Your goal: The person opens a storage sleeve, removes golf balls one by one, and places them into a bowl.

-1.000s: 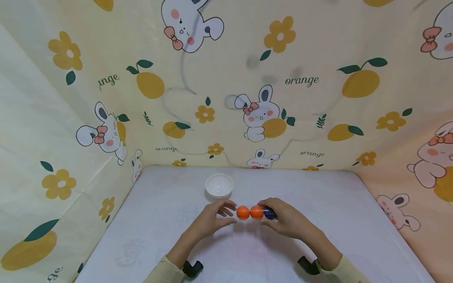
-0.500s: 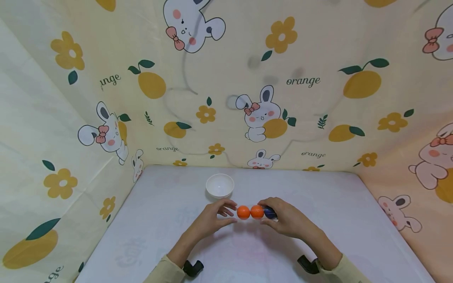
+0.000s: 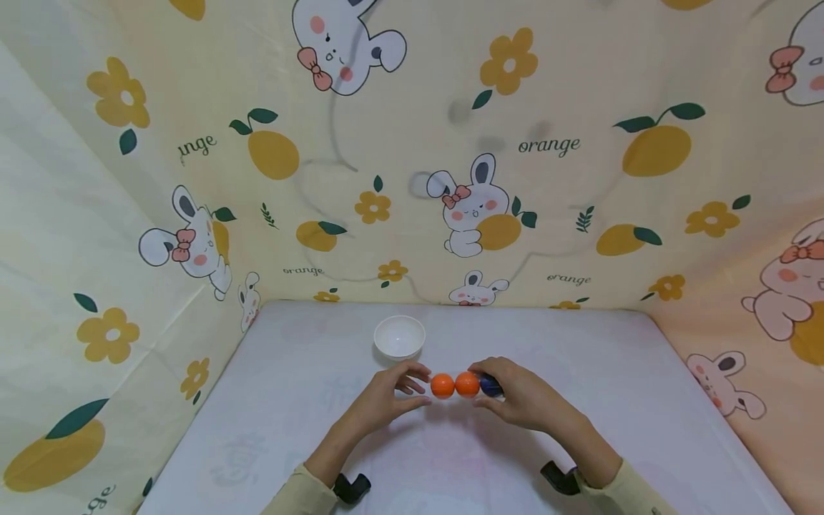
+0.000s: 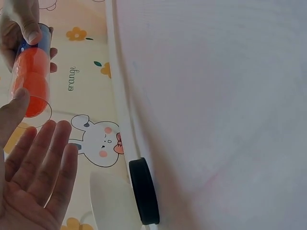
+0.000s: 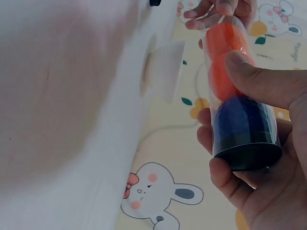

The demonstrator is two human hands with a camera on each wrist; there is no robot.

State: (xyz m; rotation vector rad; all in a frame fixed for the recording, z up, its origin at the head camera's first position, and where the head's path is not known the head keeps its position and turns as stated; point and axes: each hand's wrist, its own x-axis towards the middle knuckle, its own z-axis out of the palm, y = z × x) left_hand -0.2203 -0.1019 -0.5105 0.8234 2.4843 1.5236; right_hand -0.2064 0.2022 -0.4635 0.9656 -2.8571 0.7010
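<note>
My right hand (image 3: 528, 397) grips a clear tube (image 5: 240, 96) around its dark-based end. Inside it, two orange balls (image 3: 442, 386) and a dark blue ball (image 3: 491, 386) sit in a row. In the head view the tube lies roughly level above the table. My left hand (image 3: 389, 397) is beside the tube's other end, fingers extended and thumb apart. From the left wrist view, the tube's clear rim (image 4: 50, 112) lies between thumb and fingers; whether they touch it I cannot tell.
A white bowl (image 3: 399, 337) stands on the white-covered table (image 3: 322, 336) just beyond my left hand. In the left wrist view, a black disc-shaped thing (image 4: 144, 191) lies near the bowl. Patterned cloth (image 3: 566, 214) surrounds the table at the back and sides.
</note>
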